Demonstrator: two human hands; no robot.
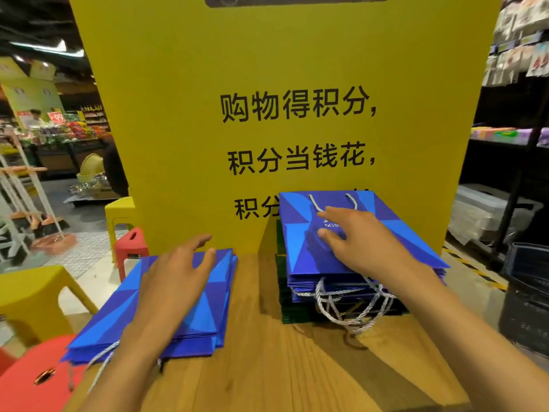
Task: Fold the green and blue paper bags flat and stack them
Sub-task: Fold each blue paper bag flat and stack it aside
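On a wooden table (267,367) in a shop, the left hand (175,281) lies flat on a near stack of folded blue bags (214,295), its fingers (205,258) straight and gripping nothing (white cords (101,364) trail off the near edge). Farther right, the right hand (356,242) rests with fingers spread and loose on the top bag (300,233) of a taller pile, blue ones over green bags (285,310) at the bottom. Behind both stands a yellow sign (267,69).

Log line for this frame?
left hand: flat on left blue stack | right hand: open on right stack | green bags: under right stack
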